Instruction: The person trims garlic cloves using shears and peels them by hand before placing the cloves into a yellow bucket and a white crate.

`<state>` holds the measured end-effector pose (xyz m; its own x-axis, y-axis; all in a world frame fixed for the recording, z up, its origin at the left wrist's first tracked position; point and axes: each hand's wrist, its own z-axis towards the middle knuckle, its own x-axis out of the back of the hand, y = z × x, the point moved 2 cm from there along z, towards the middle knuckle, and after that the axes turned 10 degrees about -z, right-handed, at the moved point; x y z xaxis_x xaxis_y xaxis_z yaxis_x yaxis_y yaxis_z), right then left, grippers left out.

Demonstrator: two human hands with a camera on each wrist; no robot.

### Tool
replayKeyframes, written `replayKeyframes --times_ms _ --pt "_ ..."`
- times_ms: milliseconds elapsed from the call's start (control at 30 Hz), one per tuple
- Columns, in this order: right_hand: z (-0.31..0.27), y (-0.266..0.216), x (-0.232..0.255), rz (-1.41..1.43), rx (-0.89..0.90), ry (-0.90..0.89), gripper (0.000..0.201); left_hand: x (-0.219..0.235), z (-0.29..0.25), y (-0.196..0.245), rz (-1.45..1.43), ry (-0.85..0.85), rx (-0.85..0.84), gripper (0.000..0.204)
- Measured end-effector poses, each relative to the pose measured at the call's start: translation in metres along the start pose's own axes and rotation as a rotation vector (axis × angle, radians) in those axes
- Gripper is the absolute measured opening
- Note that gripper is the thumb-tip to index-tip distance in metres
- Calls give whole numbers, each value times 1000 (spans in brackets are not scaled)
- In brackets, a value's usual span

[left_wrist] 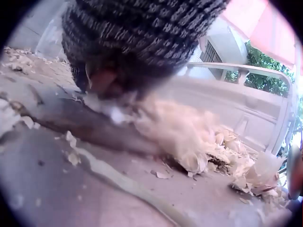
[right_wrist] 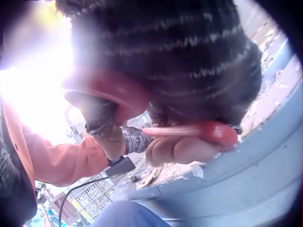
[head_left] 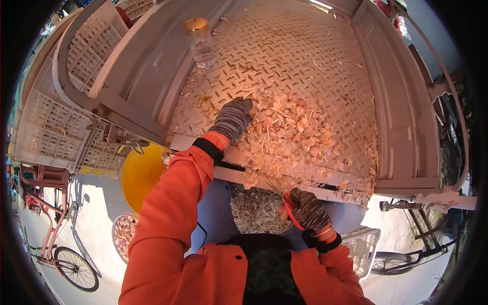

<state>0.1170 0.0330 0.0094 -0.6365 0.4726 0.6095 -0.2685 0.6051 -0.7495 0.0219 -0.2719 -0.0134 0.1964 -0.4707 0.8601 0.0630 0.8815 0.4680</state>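
My left hand [head_left: 231, 119], in a grey knitted glove, reaches down at the left edge of a pile of garlic cloves and bulbs [head_left: 292, 122] on the metal truck bed. In the left wrist view the gloved hand [left_wrist: 137, 42] is bent low beside blurred pale garlic skins [left_wrist: 175, 125]; its fingertips are in shadow, and I cannot tell whether they grip anything. Near the bed's front edge, my right hand [head_left: 309, 211] holds scissors [head_left: 292, 213] with red handles, blades pointing towards the pile. In the right wrist view bare fingertips [right_wrist: 182, 150] curl round the red handle [right_wrist: 215, 132].
A clear jar with a gold lid [head_left: 196, 25] stands at the back left of the bed [head_left: 254, 40]. A yellow bucket [head_left: 140, 178] and a bowl of cloves [head_left: 124, 234] are below left. Peelings [head_left: 259, 208] lie between the knees. White crates [head_left: 56, 127] stand left.
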Motion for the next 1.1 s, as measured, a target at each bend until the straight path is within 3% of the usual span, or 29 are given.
replayKeyframes --times_ms 67,133,200,267,333,367,400,433,467,533,567,667,700,800,833,867,933,967,1000,1067,1100 --pt "-3 3 -2 4 13 55 22 -4 1 -3 -75 -60 71 45" --pt "-6 -4 3 13 28 31 23 0 3 -4 -156 -10 53 37" --pt "-10 -5 7 25 32 11 23 14 7 3 -185 -69 89 36" --pt "-4 9 17 136 26 158 26 25 12 7 -218 -122 127 35" --pt "27 23 33 -102 94 374 33 29 12 4 -193 -270 251 35" --pt "54 19 44 -27 130 398 33 29 12 3 -200 -264 251 35" --pt "74 4 58 -175 320 577 28 30 11 1 -228 -232 238 36" --pt "89 -51 79 -245 239 483 24 31 10 -3 -257 -201 228 38" --pt "116 -68 85 -387 318 460 23 32 7 -8 -286 -169 222 40" --pt "173 -83 81 -425 390 389 26 26 7 -17 -221 -145 147 43" --pt "194 -94 78 -458 271 265 28 22 11 -17 -150 -127 58 45" --pt "237 -98 56 -535 248 143 30 20 17 -13 -17 -206 140 41" --pt "247 -97 48 -651 243 65 30 20 6 -16 -68 -61 -13 38" --pt "253 -89 33 -752 178 29 30 28 2 -17 -180 -178 21 34" --pt "255 -87 32 -688 172 54 31 15 0 -31 -255 12 -32 32" --pt "255 -87 32 -698 169 44 31 19 0 -30 -266 16 -25 32" --pt "254 -91 35 -689 185 32 31 33 1 -31 -458 -142 379 31" --pt "256 -93 37 -689 200 36 32 35 -1 -29 -365 -97 237 32" --pt "254 -94 42 -694 203 37 32 36 -1 -28 -367 -91 236 32" --pt "246 -98 62 -685 119 243 33 34 3 -20 -332 -98 83 33" --pt "242 -99 76 -659 38 197 36 29 6 -17 -301 -92 29 34"
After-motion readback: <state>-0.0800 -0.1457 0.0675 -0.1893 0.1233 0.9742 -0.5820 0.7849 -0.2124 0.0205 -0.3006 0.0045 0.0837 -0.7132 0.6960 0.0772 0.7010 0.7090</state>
